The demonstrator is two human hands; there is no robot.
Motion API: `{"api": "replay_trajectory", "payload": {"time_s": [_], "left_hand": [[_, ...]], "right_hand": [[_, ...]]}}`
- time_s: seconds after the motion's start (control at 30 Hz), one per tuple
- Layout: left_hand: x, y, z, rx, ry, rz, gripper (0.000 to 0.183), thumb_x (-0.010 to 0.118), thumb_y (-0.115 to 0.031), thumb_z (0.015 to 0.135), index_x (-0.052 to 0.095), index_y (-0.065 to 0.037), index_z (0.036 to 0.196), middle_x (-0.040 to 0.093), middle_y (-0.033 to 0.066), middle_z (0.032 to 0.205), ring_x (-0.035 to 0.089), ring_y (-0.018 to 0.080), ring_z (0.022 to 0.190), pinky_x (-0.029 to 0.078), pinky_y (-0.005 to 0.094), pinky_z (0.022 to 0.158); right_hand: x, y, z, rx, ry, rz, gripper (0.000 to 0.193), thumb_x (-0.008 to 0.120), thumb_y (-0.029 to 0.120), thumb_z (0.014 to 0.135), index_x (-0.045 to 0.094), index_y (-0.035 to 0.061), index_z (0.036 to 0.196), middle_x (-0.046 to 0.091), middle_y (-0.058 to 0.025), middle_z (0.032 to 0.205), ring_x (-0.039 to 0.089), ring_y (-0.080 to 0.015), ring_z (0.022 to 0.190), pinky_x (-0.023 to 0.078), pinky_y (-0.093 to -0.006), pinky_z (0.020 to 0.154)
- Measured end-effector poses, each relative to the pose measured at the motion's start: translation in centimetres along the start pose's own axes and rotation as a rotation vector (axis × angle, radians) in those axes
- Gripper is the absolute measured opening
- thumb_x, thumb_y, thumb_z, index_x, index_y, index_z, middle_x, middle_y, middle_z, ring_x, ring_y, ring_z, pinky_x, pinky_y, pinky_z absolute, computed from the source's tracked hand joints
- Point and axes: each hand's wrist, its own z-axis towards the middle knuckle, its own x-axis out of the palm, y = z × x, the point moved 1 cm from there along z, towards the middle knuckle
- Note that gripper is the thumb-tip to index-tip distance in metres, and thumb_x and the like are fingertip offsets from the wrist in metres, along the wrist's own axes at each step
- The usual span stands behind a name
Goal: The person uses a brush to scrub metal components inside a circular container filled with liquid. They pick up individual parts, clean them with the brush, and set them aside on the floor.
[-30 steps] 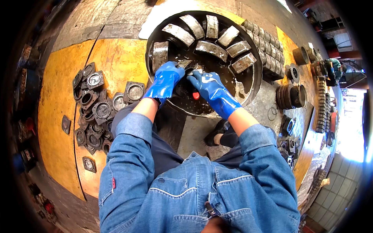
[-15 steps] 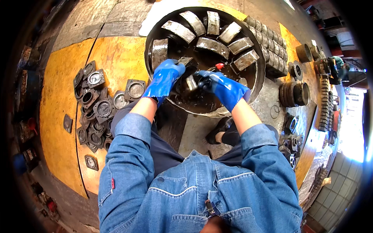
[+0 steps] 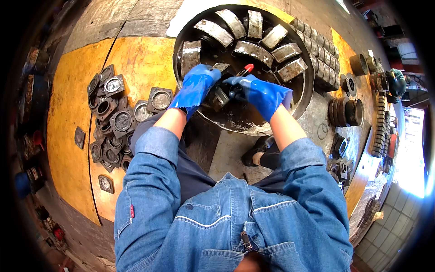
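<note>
Both hands wear blue rubber gloves and work over a round dark metal tub (image 3: 304, 102) with murky liquid in it. My left hand (image 3: 197, 86) is closed on a dark, wet metal block (image 3: 222, 96), whose upper end shows past the fingers. Close by on the right, my right hand (image 3: 256, 90) is closed round a slim tool with a red end (image 3: 248, 68); its working end is hidden near the block. Several curved metal blocks (image 3: 253, 52) stand in a ring inside the tub, around the far side of my hands.
A heap of square metal parts with round openings (image 3: 122, 121) lies on the yellow board (image 3: 68, 136) at left. Rows of stacked metal blocks (image 3: 319, 56) adjoin the tub's right side. Ribbed cylinders (image 3: 346, 111) lie farther right. Another person (image 3: 398, 85) is at the far right.
The red end of the tool has shifted left and upward, now tilted more steeply. The block between my hands has turned, its bright face now darker. My right hand is closer to the left.
</note>
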Motion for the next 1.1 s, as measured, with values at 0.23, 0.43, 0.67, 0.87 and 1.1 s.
{"api": "replay_trajectory", "payload": {"time_s": [0.23, 0.43, 0.67, 0.87, 1.1], "left_hand": [[0.0, 0.3, 0.9, -0.07, 0.04, 0.026, 0.046, 0.061, -0.041, 0.09, 0.075, -0.004, 0.112, 0.074, 0.0212, 0.102, 0.07, 0.0347, 0.096, 0.051, 0.0418, 0.091], [-0.3, -0.2, -0.3, 0.11, 0.031, -0.027, 0.047, 0.061, -0.042, 0.091, 0.075, -0.004, 0.113, 0.075, 0.0217, 0.103, 0.07, 0.0359, 0.097, 0.051, 0.0417, 0.092], [-0.4, 1.1, 1.2, -0.074, 0.061, 0.057, 0.047, 0.061, -0.041, 0.091, 0.076, -0.006, 0.117, 0.075, 0.022, 0.111, 0.071, 0.0375, 0.103, 0.052, 0.0424, 0.095], [-1.1, 0.2, 0.1, -0.093, 0.105, 0.012, 0.05, 0.066, -0.041, 0.09, 0.075, -0.009, 0.128, 0.071, 0.0238, 0.132, 0.066, 0.0414, 0.128, 0.053, 0.044, 0.104], [-0.3, -0.7, 1.3, -0.055, 0.112, 0.003, 0.05, 0.066, -0.042, 0.09, 0.075, -0.009, 0.127, 0.071, 0.023, 0.132, 0.065, 0.0411, 0.129, 0.053, 0.0434, 0.105]], "right_hand": [[6.8, 5.1, -4.4, -0.069, -0.158, -1.284, 0.037, 0.07, 0.032, 0.093, 0.076, 0.0097, 0.122, 0.076, -0.0187, 0.126, 0.073, -0.0365, 0.117, 0.059, -0.0483, 0.094], [6.1, 2.8, -2.7, -0.13, -0.176, -1.844, 0.049, 0.059, 0.022, 0.101, 0.057, 0.0241, 0.15, 0.067, -0.0122, 0.145, 0.076, -0.0303, 0.113, 0.061, -0.05, 0.086], [5.1, 2.2, -3.4, -0.351, -0.38, -1.426, 0.042, 0.07, 0.022, 0.098, 0.069, 0.0206, 0.14, 0.075, -0.0123, 0.132, 0.076, -0.0317, 0.111, 0.058, -0.0442, 0.098], [3.3, 2.4, -2.8, -0.035, -0.329, -0.824, 0.047, 0.075, 0.04, 0.092, 0.075, 0.0029, 0.12, 0.079, -0.0219, 0.109, 0.076, -0.0339, 0.102, 0.057, -0.0418, 0.092], [0.7, 1.2, -2.1, 0.041, -0.19, -0.506, 0.039, 0.077, 0.039, 0.091, 0.077, 0.0038, 0.109, 0.072, -0.0091, 0.086, 0.062, -0.0172, 0.073, 0.047, -0.0354, 0.063]]}}
